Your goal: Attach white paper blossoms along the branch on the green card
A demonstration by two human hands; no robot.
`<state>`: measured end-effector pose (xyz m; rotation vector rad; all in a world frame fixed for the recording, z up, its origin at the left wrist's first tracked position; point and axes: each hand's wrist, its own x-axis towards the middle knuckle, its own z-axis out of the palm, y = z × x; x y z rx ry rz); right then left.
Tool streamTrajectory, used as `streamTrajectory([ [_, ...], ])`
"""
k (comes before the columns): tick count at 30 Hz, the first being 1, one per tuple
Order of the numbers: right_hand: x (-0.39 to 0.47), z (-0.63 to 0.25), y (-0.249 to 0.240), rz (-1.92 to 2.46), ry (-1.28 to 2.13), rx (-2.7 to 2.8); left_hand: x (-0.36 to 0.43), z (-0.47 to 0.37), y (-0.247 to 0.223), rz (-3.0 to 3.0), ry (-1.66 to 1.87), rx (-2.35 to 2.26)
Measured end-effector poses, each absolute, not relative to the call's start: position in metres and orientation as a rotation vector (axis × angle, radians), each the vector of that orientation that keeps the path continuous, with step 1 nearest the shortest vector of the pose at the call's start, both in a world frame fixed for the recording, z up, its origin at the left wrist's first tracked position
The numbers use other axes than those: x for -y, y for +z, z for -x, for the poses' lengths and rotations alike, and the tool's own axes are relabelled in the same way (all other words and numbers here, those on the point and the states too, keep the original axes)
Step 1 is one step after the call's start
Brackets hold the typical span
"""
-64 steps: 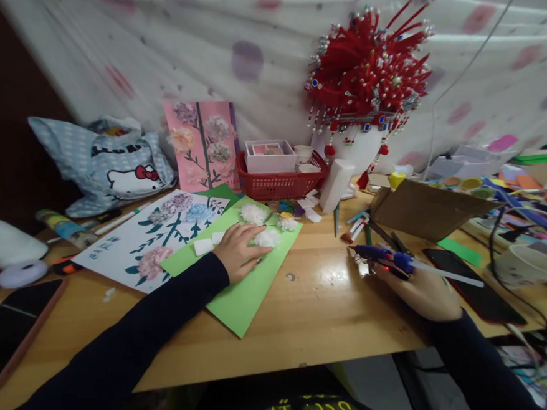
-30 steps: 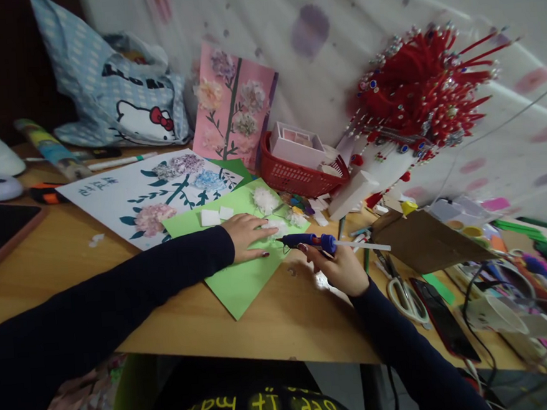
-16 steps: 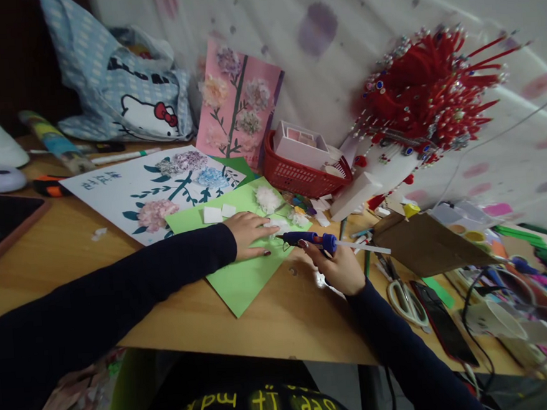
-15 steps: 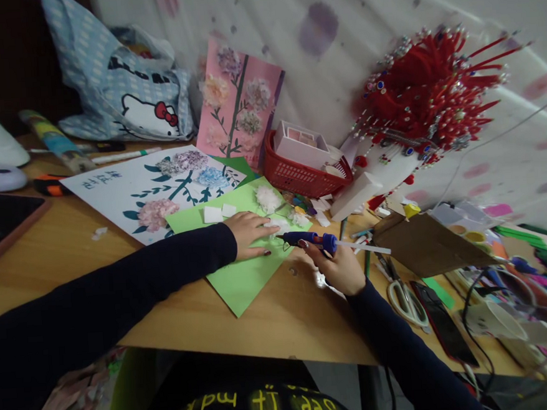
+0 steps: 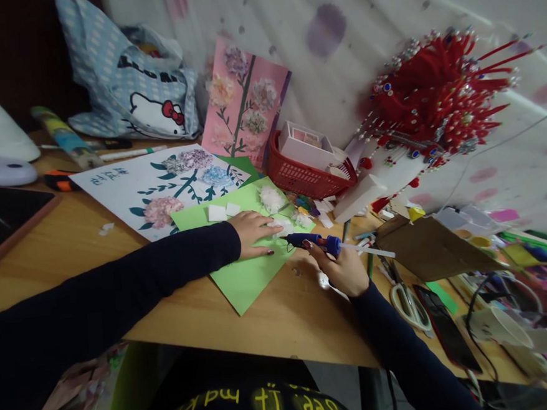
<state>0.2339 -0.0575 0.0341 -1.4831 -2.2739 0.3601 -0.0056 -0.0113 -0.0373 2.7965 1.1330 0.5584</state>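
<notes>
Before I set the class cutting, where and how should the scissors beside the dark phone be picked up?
Probably by the pale looped handles, coming from the person's side: the scissors lie with their loops toward the person and blades pointing away. The right hand holds the glue gun, so should free itself first.

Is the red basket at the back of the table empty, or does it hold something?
Not empty: the red basket holds a white box, which rises above the basket's rim.
</notes>
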Motion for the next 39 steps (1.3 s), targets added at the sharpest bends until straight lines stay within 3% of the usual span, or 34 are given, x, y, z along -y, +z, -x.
streamTrajectory([
  [39,0.056,-0.258,0.032,1.524,0.307,2.304,0.013,0.007,-0.034,-2.854,0.484,-1.168],
])
